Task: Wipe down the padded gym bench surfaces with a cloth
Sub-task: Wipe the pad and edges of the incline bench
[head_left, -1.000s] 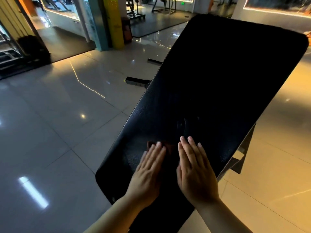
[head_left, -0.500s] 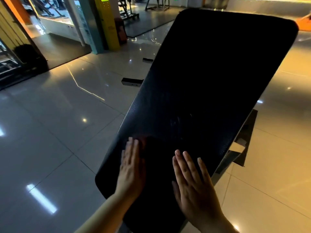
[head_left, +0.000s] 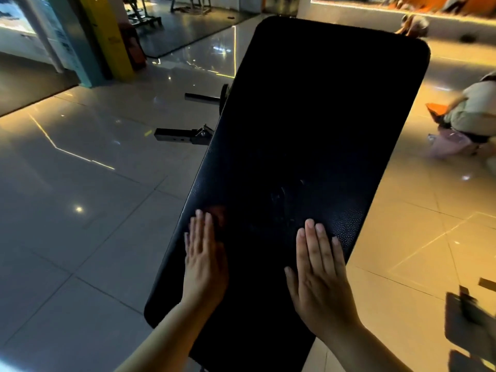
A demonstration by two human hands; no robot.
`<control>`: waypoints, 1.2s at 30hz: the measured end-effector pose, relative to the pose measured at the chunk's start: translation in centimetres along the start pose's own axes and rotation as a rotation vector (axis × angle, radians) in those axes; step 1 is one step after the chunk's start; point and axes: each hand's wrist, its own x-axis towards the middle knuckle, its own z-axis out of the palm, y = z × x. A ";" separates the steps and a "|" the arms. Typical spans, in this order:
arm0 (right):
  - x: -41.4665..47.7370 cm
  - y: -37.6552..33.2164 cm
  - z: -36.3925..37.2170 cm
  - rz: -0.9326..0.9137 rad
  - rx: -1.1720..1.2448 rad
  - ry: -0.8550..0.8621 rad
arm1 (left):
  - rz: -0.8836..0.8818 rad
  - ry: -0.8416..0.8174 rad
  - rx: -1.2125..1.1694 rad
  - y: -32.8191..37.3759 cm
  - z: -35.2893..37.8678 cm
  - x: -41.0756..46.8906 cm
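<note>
1. Bench padding (head_left: 308,116), black, is slanting away from us above glossy floor tiles (head_left: 80,237).
2. We are laying our right hand (head_left: 322,275) flat on its right side, fingers straight, holding nothing.
3. We are pressing our left hand (head_left: 205,261), fingers straight, on the reddish cloth (head_left: 218,212) by the left edge.

1. This is a gym: a long black padded bench (head_left: 308,116) fills the middle, with steel frame bars (head_left: 182,136) at its left.
2. Far away, exercise machines (head_left: 142,16) stand on a dark floor mat (head_left: 188,33).
3. The floor (head_left: 80,237) has large glossy tiles, with a yellow pillar (head_left: 107,36) at far left and a light strip (head_left: 375,8) along the far right wall.
</note>
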 end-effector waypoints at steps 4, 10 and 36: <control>0.4 -0.2 0.2 0.017 -0.048 -0.009 | 0.007 0.012 -0.106 4.5 1.0 1.3; 0.4 -0.2 -0.2 0.010 -0.106 -0.049 | 0.619 -0.091 0.196 0.5 -0.1 0.3; 0.7 -0.2 2.0 0.063 -0.166 0.190 | 0.440 0.043 0.086 4.8 -0.3 7.3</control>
